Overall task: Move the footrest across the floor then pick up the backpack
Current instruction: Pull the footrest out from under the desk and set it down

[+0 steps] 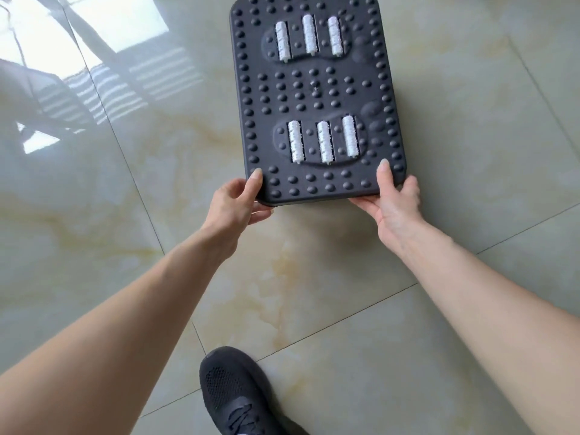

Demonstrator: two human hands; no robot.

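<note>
Footrest [317, 98] near edge | left hand [233, 204] gripping corner | right hand [397, 200] gripping corner

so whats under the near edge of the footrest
Fingers of the left hand and right hand curl beneath the near corners of the black footrest, thumbs on top. Glossy floor tiles show just below. The footrest covers everything directly beneath it, base included.
</note>
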